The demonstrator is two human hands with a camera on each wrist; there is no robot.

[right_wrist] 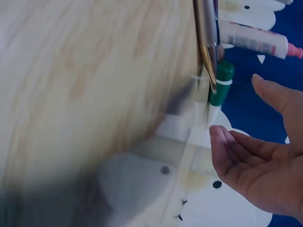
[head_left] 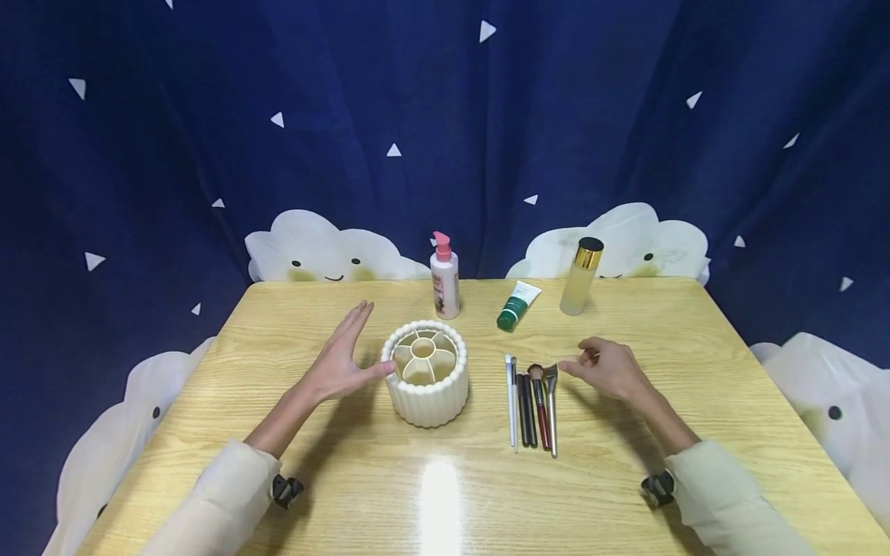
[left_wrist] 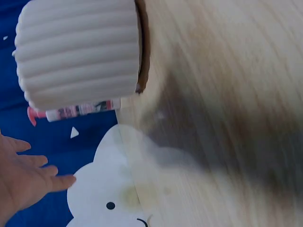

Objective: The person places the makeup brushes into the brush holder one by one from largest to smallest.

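In the head view my left hand is spread beside a cream ribbed brush holder, its thumb overlapping the rim. Flower-shaped dividers split the inside of the holder. My right hand hovers right of a row of makeup brushes, thumb apart from the bent fingers and nothing between them. Nearest to it is a brush with a flat, flared head. Left of that lie a fluffy brush with a dark red handle, slim black sticks and a thin white-handled brush.
Along the back of the wooden table stand a pink-topped pump bottle and a gold-and-black-capped bottle. A green and white tube lies between them. Behind hangs a dark blue curtain with white clouds.
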